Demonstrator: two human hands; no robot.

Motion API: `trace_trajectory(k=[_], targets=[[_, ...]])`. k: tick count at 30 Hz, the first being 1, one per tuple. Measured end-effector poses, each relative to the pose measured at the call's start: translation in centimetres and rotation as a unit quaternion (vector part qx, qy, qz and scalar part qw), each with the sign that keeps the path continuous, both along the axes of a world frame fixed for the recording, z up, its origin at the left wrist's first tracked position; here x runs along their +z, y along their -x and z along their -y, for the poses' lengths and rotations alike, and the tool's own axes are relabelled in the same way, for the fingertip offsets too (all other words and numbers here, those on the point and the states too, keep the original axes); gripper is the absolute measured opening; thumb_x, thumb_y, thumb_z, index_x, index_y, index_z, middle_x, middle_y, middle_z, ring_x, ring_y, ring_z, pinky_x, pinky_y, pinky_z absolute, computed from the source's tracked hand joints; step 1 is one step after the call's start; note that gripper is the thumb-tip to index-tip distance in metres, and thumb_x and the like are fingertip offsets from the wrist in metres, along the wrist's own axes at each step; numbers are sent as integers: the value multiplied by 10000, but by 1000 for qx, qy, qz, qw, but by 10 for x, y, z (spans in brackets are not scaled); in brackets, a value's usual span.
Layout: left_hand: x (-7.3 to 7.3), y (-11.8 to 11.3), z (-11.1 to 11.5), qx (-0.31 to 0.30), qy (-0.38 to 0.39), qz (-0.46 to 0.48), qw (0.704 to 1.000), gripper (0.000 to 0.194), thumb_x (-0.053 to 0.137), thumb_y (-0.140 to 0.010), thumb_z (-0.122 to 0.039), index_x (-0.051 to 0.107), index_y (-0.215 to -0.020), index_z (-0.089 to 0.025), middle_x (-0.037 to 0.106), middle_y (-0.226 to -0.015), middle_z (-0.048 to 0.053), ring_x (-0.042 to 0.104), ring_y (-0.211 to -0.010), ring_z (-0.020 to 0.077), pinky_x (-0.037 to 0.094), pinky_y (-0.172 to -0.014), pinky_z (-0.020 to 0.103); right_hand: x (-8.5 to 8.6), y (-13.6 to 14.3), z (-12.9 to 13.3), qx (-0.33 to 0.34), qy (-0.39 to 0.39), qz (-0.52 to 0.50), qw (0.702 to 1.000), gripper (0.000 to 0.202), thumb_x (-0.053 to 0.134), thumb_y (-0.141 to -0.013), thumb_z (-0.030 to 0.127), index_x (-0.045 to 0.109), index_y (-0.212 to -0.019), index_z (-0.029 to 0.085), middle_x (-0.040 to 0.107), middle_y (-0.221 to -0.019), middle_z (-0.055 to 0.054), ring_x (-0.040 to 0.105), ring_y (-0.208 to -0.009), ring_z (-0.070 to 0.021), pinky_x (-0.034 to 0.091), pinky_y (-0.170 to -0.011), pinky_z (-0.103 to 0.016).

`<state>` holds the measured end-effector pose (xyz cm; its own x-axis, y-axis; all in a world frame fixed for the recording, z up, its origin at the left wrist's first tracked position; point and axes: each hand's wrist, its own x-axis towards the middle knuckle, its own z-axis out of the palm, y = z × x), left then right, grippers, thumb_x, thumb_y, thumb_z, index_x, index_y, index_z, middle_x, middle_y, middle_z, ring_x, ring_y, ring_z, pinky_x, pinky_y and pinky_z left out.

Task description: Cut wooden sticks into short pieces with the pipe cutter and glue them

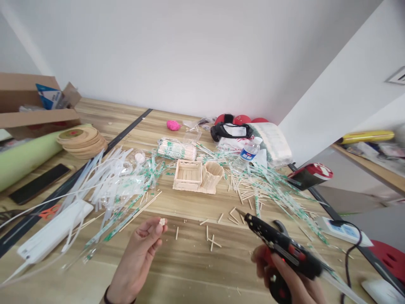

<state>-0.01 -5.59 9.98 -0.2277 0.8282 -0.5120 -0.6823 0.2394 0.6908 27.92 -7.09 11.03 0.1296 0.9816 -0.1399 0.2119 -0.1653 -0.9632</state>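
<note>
Between the thumb and fingers of my left hand (139, 253) is a small bundle of wooden sticks (162, 221), seen end-on. My right hand (284, 272) grips a black hot glue gun (281, 245), its nozzle pointing up and left over the table. A clear glue stick (340, 285) trails from the back of the gun. Beyond both hands stand a square tray of wooden sticks (188, 173) and a round stick cup (212, 175), joined side by side. Short cut sticks (212, 242) lie scattered between my hands.
Clear glue sticks and wrappers (117, 181) pile up at left beside a white power strip (57, 234), orange scissors (49, 212) and a phone (39, 183). Loose sticks and green-printed wrappers (268, 190) spread at right. A water bottle (251, 150) and packed sticks (176, 149) stand behind.
</note>
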Motion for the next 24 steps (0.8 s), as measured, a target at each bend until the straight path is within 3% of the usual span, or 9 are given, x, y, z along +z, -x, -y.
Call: trace_trajectory(k=[2,4,6,9,11,14,18,21,24], targets=[[-2,5,0,11,6,-3,1000,342,901,-404,-228,734,-699,-182,732,-692,-30,666,-622,73,522,-466,78,-24,-12,-12,-24,3,135,991,383,526,-779,554,618,-828,185,609,-659,-45,543,-512,-171,427,-462,-262],[-5,7,2,3,11,-1,1000,335,897,-419,-227,736,-707,-173,730,-689,-27,664,-622,71,525,-469,78,-56,-25,-19,-49,-3,301,952,335,526,-757,535,602,-845,221,638,-792,-61,617,-692,-231,475,-591,-305],[-7,7,4,-4,14,0,1000,328,895,-432,-228,736,-711,-164,725,-683,-23,662,-622,71,527,-471,78,-88,-37,-24,-26,-29,399,916,303,482,-722,506,569,-796,226,633,-846,-92,624,-778,-279,487,-644,-358],[-10,10,5,4,19,0,1000,342,900,-418,-228,736,-714,-173,727,-696,-25,668,-637,76,532,-478,81,-123,-57,-25,-19,-33,421,906,322,477,-687,489,567,-816,209,622,-855,-111,615,-828,-304,485,-736,-416],[-12,12,4,12,25,-4,1000,361,904,-398,-227,735,-714,-182,728,-703,-28,671,-641,78,534,-481,84,-132,-68,-26,-15,-31,427,903,362,512,-656,494,584,-843,192,620,-852,-115,612,-821,-308,477,-767,-441],[-16,13,3,7,30,-14,999,367,904,-402,-230,735,-723,-180,728,-705,-27,669,-636,79,532,-478,86,-122,-79,-33,-6,-56,442,895,396,541,-602,418,609,-913,184,626,-946,-126,598,-892,-322,453,-820,-472],[-20,6,6,-23,36,-11,999,343,897,-434,-237,736,-732,-186,728,-702,-28,671,-649,81,530,-493,89,-83,-73,-65,19,-102,390,915,389,521,-661,355,610,-1001,188,587,-1074,-121,528,-1044,-324,376,-933,-507],[-22,-5,9,-49,47,-4,998,333,901,-421,-241,735,-704,-182,718,-666,-30,667,-632,86,523,-481,94,-65,-52,-116,109,-90,308,941,278,454,-807,288,611,-1025,219,592,-1098,-83,565,-998,-238,433,-898,-415],[-21,-14,14,-64,59,-4,996,350,912,-373,-260,731,-661,-173,706,-617,-22,660,-590,97,513,-450,103,-71,-28,-183,130,-80,273,950,216,509,-886,274,594,-1057,173,591,-1128,-73,553,-1039,-215,435,-906,-427]])
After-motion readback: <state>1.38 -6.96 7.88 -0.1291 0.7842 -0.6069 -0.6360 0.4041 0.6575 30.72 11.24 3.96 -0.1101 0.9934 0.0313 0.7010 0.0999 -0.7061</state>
